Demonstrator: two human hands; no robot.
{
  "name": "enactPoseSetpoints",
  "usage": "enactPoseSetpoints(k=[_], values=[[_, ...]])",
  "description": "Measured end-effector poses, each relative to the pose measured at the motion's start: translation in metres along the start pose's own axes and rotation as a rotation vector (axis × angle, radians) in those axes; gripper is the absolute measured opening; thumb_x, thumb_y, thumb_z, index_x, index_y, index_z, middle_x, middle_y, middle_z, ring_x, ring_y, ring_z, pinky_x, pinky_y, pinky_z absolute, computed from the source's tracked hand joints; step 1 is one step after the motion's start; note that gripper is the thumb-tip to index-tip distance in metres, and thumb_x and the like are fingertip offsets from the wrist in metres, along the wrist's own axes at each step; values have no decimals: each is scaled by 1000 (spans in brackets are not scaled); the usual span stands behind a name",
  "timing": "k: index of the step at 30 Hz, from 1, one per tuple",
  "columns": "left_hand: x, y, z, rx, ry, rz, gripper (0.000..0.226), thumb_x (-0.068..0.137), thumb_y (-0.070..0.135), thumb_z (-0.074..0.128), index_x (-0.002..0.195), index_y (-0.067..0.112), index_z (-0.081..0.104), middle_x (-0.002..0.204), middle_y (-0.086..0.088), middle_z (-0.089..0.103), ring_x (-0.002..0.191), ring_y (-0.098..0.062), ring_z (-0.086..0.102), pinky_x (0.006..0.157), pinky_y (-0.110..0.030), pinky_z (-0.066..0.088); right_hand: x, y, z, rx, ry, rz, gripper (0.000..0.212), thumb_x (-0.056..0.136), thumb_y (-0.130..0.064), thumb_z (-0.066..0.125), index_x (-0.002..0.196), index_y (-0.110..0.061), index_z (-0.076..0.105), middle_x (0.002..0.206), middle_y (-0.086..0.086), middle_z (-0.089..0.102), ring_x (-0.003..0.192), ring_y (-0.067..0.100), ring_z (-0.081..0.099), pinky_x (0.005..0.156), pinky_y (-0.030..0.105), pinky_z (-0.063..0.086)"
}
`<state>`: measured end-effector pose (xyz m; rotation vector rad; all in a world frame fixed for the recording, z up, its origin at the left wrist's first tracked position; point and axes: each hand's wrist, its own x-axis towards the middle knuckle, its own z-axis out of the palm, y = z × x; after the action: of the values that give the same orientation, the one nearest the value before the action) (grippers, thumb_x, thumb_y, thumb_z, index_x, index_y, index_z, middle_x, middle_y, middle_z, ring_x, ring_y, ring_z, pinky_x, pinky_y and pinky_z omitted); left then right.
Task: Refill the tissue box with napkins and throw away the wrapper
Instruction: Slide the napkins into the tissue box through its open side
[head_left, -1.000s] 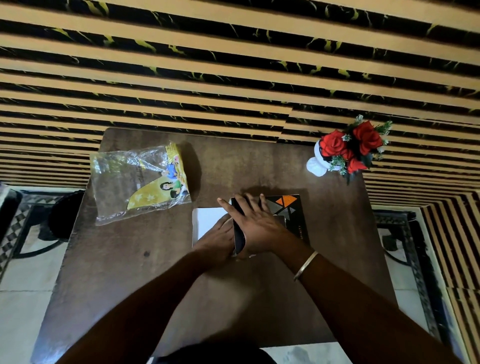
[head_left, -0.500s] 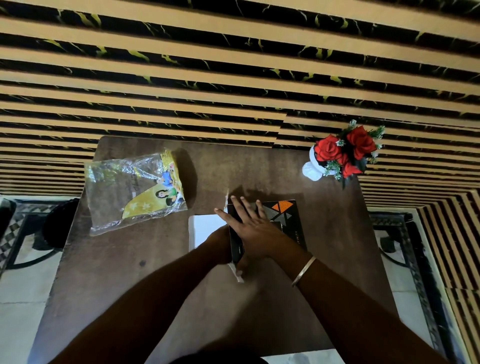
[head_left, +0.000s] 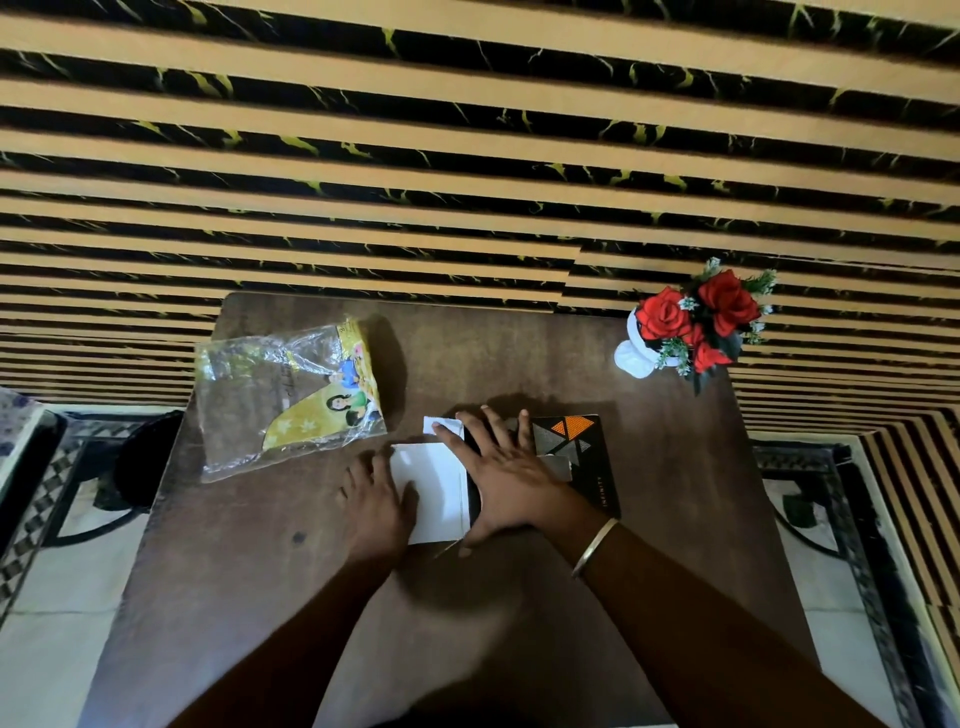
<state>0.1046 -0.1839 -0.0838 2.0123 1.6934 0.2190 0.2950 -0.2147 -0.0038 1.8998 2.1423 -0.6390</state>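
A black tissue box (head_left: 587, 467) with grey and orange triangles lies flat on the brown table (head_left: 519, 597). A white stack of napkins (head_left: 434, 491) pokes out of the box's left end. My right hand (head_left: 501, 475) rests spread on the box's left part, fingers flat. Left of it, my left hand (head_left: 374, 504) lies on the table with its fingers at the left edge of the napkins. The empty clear and yellow wrapper (head_left: 291, 400) sits at the table's far left.
A white vase with red roses (head_left: 691, 325) stands at the far right corner of the table. A striped black and tan wall runs behind the table. A dark chair (head_left: 140, 457) stands on the tiled floor to the left.
My left hand slid left out from under the right hand, uncovering more of the white napkins. My right hand stayed on the box. The view shifted slightly.
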Motion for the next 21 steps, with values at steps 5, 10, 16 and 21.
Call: enactPoseSetpoints(k=[5,10,16,21], values=[[-6,3,-1,-371,-79,-105,64,88,20,66,145,6,40,137,-19,54,120,-38,55,101,-45,45,1,-2,3,1,12,13,147,48,-78,75,156,-28,-12,166,5,1,153,35,-10,113,72,-10],[1,3,-5,-371,-76,-175,38,87,6,62,124,1,58,118,-20,66,105,-37,62,85,-36,46,0,-2,4,-4,34,5,141,49,-74,76,156,-22,0,163,6,7,153,35,-4,113,71,-10],[1,7,-6,-445,-46,-259,33,88,3,60,121,0,60,116,-20,68,103,-38,64,82,-33,44,0,-2,1,-3,5,11,143,49,-72,78,156,-23,-2,163,6,5,152,38,-3,113,72,-11],[1,11,-6,-450,-17,-375,27,82,-1,57,108,0,65,108,-22,70,97,-39,65,75,-28,41,-3,-2,-4,-17,36,5,146,48,-74,76,156,-26,-10,161,3,3,150,39,3,114,71,-7]])
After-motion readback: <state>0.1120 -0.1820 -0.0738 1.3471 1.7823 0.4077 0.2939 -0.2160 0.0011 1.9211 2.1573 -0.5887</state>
